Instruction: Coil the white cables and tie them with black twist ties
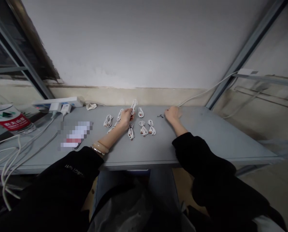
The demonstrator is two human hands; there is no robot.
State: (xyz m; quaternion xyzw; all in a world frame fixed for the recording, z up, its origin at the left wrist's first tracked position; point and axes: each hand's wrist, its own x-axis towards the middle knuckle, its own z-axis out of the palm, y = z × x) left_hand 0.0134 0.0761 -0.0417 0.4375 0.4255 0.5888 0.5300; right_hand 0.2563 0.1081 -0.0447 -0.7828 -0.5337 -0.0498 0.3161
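Observation:
Several small coiled white cables (144, 127) lie in rows on the grey table (206, 138). My left hand (126, 118) is closed around one white coiled cable (133, 105), held just above the table among the others. My right hand (172, 113) rests on the table to the right with its fingers curled, beside a small black twist tie (160, 116). I cannot make out whether anything is inside that hand. Both arms wear black sleeves, and there are bracelets on my left wrist.
A white power strip (58, 103) with plugged-in chargers sits at the back left, with white cords trailing off the left edge. A bottle with a red label (11, 120) stands far left. A blurred flat packet (75, 134) lies left of the cables. The wall stands right behind the table.

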